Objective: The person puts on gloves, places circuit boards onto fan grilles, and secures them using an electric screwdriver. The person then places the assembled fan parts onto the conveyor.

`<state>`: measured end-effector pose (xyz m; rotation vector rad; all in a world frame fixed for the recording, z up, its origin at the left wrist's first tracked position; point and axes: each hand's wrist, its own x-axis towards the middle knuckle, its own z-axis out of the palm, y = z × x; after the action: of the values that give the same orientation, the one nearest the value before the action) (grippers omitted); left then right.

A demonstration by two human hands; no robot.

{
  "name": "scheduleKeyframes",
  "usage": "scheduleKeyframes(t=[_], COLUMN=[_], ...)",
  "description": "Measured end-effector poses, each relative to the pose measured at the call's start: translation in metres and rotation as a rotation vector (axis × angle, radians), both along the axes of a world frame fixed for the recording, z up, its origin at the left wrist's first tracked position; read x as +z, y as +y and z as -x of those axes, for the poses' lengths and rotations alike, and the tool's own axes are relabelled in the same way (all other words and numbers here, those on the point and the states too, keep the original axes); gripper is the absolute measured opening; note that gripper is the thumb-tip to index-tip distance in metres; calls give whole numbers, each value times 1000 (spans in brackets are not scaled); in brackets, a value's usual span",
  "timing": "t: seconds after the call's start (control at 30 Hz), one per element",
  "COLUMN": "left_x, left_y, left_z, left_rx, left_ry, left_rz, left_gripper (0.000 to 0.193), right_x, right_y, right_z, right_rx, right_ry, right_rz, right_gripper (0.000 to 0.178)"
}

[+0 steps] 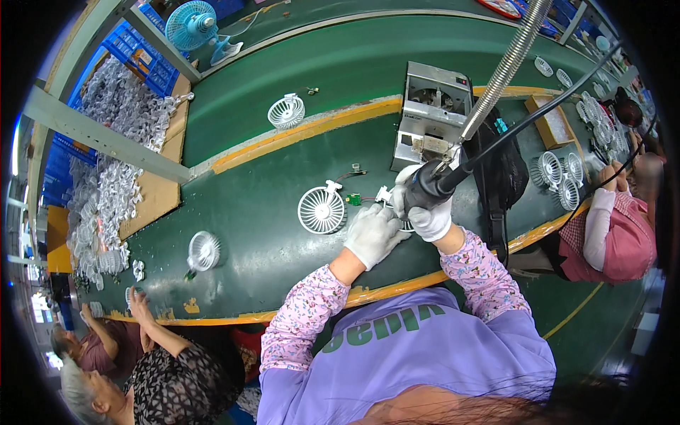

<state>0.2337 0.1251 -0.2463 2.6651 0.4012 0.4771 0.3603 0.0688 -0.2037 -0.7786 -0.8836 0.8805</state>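
Observation:
My right hand (429, 216), in a white glove, is wrapped round a black electric screwdriver (425, 185) that points down at the bench. Under it lies a small white fan (383, 193), mostly hidden by my hands; its neck and a bit of cage rim show. My left hand (374, 234), also gloved, presses on this fan with its fingers closed at the cage. A small green circuit board (353, 200) sits just beyond my left fingers. Left of that hand, another white fan (321, 210) lies face up, with a short wire and connector (354, 171) near its neck.
A metal box device (433, 110) stands beyond my hands, beside a black bag (504, 180). The screwdriver hangs from a coiled spring (506, 67) and black cable. More fans (205, 251) lie along the bench and on the green conveyor (340, 64). Co-workers sit at both sides.

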Motion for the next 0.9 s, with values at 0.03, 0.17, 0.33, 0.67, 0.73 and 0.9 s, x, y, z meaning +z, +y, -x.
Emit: scheduleKeyframes(t=[0.03, 0.17, 0.33, 0.67, 0.73, 0.9], left_x=[0, -2, 3, 17, 12, 9], left_y=[-1, -1, 4, 107, 105, 82], left_z=[0, 1, 4, 81, 81, 61], left_rx=[1, 11, -39, 822, 787, 407], left_ry=[0, -99, -133, -231, -213, -207], left_rz=[-1, -7, -102, -258, -48, 332], left_gripper=[20, 24, 20, 35, 18, 14], right_x=[-6, -24, 5, 51, 48, 45], right_y=[-1, -3, -2, 30, 33, 28], right_z=[-1, -11, -8, -65, -65, -49], right_rx=[15, 50, 196, -307, -337, -292], right_ry=[5, -154, 139, -110, -92, -102], right_rz=[6, 78, -88, -250, -271, -256], right_gripper=[71, 64, 77, 74, 62, 59])
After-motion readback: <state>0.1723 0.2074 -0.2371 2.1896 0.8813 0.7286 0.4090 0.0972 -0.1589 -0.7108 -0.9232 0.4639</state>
